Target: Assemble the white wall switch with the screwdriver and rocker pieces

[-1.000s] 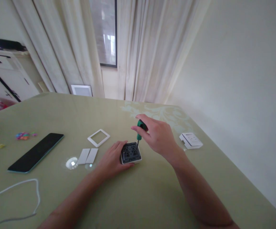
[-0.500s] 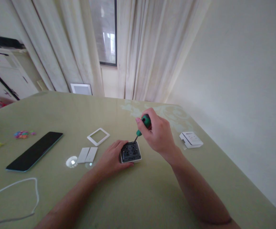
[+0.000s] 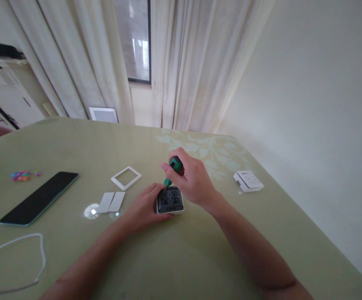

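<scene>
A square wall switch module (image 3: 170, 201), black inside a white rim, lies on the table with its black face up. My left hand (image 3: 146, 207) is closed around its left side, thumb along the near edge and fingers at the far left corner. In my right hand (image 3: 190, 177) is a screwdriver with a green handle (image 3: 176, 165), slanting down over the module. Its tip points at the module's far left part; whether it touches is hidden. To the left lie a white square frame (image 3: 126, 178) and two white rocker plates (image 3: 111, 202).
A white socket unit (image 3: 248, 181) sits toward the table's right edge. A dark phone-like slab (image 3: 40, 199), small colourful pieces (image 3: 21, 175) and a white cable (image 3: 41, 250) are on the left. Curtains (image 3: 193, 62) hang beyond the table (image 3: 181, 262).
My right hand has moved left with the screwdriver, from the module's far middle to its far left corner. My left hand keeps its hold. The view has shifted slightly.
</scene>
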{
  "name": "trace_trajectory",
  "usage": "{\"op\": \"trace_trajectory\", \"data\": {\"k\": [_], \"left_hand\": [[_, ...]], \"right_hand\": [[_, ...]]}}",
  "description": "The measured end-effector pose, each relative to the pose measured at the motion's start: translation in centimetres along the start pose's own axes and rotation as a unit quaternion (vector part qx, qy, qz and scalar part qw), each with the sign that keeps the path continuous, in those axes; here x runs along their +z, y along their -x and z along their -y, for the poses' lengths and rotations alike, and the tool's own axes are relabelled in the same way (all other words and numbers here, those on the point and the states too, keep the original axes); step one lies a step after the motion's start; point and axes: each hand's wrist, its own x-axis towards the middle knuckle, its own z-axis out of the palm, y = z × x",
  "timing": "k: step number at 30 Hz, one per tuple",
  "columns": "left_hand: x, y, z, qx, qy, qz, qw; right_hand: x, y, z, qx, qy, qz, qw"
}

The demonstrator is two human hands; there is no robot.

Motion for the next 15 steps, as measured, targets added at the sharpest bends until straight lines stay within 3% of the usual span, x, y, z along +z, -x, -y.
{"op": "trace_trajectory", "data": {"k": [15], "left_hand": [[0.14,-0.02,0.14,-0.005,0.004,0.004,1.0]], "right_hand": [[0.32,0.0,-0.61,-0.008,0.022,-0.02,1.0]]}}
